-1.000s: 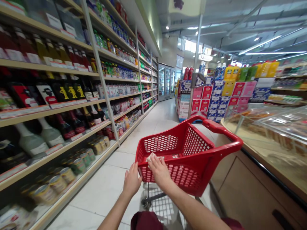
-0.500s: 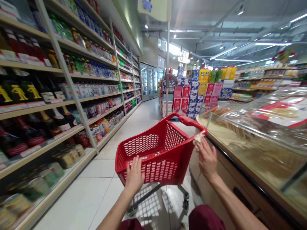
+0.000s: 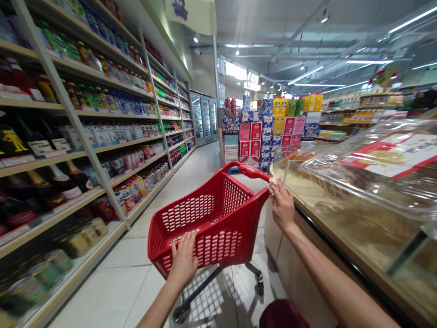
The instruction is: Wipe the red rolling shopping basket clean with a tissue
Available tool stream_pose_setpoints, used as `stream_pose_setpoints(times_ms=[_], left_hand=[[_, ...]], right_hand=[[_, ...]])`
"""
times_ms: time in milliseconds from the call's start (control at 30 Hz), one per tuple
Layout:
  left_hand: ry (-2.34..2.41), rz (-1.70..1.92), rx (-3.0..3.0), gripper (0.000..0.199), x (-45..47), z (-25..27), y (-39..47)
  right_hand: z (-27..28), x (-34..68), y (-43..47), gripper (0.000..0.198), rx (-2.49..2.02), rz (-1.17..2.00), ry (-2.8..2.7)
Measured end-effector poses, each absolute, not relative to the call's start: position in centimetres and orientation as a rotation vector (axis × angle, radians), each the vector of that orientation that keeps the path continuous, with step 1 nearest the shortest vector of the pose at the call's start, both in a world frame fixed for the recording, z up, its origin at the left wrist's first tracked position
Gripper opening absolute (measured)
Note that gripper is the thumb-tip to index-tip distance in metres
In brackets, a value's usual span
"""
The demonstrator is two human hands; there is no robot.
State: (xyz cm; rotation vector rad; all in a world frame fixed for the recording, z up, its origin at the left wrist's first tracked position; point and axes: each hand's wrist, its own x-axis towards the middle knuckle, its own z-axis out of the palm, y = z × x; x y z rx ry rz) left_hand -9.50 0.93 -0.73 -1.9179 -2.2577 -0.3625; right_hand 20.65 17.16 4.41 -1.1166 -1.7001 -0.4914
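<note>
A red plastic shopping cart (image 3: 215, 248) with perforated sides stands on the tiled floor in front of me. My left hand (image 3: 184, 257) grips its near side, fingers laid over the top rim. A crumpled whitish cloth or tissue (image 3: 274, 183) is pressed by my right hand (image 3: 282, 202) against the end of the cart's red handle (image 3: 252, 171). The fingers of that hand are bent over the wad and hide part of it. The cart's basket holds nothing I can see.
Shelves (image 3: 112, 116) of bottles and cans line the left side. Close on the right stands a display counter (image 3: 327, 214) with clear plastic food boxes (image 3: 382, 164). Stacked drink cartons (image 3: 251, 139) stand beyond the cart, and glass-door fridges (image 3: 205, 116) are at the back.
My right hand and the wad have shifted up and left to the end of the handle. My left hand stays on the side rim. The whole view has turned slightly.
</note>
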Motion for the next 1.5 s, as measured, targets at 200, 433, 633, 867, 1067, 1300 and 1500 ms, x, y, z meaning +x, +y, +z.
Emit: stream_pose_setpoints(times_ms=[200,433,633,867,1067,1300,1500], left_hand=[[-2.239,-0.377,-1.929,0.065,-9.8,-1.1,0.7],[-2.198,-0.444,-1.939,0.064,-10.1,-1.5,0.6],[-2.175,-0.446,-1.952,0.065,-10.3,-1.4,0.2],[-2.166,-0.482,-1.934,0.066,-10.2,-1.5,-0.1],[-2.158,-0.503,-1.945,0.067,-10.4,-1.7,-0.3],[-2.175,-0.534,-1.947,0.068,-10.2,-1.5,-0.5],[-2.162,-0.517,-1.997,0.070,-10.5,-1.4,-0.9]], right_hand=[[-4.2,20.0,14.6,0.041,-1.036,-0.460,-2.094],[1.9,21.6,16.8,0.037,-1.083,-0.470,-1.804],[-3.9,20.9,14.8,0.042,-0.972,-0.461,-2.139],[0.1,19.7,14.6,0.039,-0.925,-0.511,-1.941],[-3.7,18.4,12.9,0.042,-0.795,-0.556,-2.256],[-0.7,16.4,11.8,0.039,-0.863,-0.540,-2.087],[-4.5,14.4,10.0,0.038,-0.733,-0.517,-2.364]])
